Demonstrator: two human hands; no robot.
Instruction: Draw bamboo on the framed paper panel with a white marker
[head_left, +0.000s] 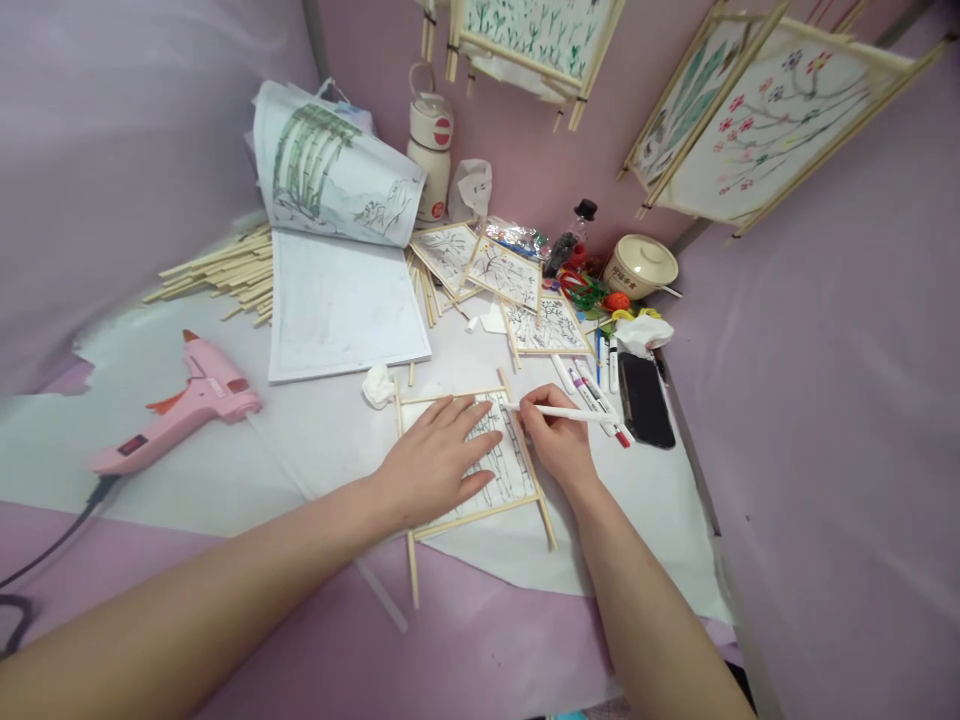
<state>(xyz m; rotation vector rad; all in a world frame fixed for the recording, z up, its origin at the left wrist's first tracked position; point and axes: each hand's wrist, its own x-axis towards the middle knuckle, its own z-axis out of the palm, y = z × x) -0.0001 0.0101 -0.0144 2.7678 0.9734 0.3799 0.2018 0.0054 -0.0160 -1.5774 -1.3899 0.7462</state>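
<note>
1. Your left grip (439,460) lies flat, fingers spread, on the drawing (514,465) and across the left part of its stick frame (480,515).
2. Your right grip (559,435) pinches a white pen (566,412), its tip at the drawing's upper right part; you cannot tell whether it touches the paper.
3. The frame sits on the bench (330,430), under your left grip and just left of your right one.
4. Just beyond your left grip are a crumpled tissue (379,387) and an open pad (345,310), its upper sheet showing green bamboo.
5. Well left of your left grip lies a pink glue gun (180,410), with loose sticks (217,270) farther back.
6. Beyond your right grip, you see markers (589,390) and small framed pictures (506,272); a black phone (646,400) lies to its right.
</note>
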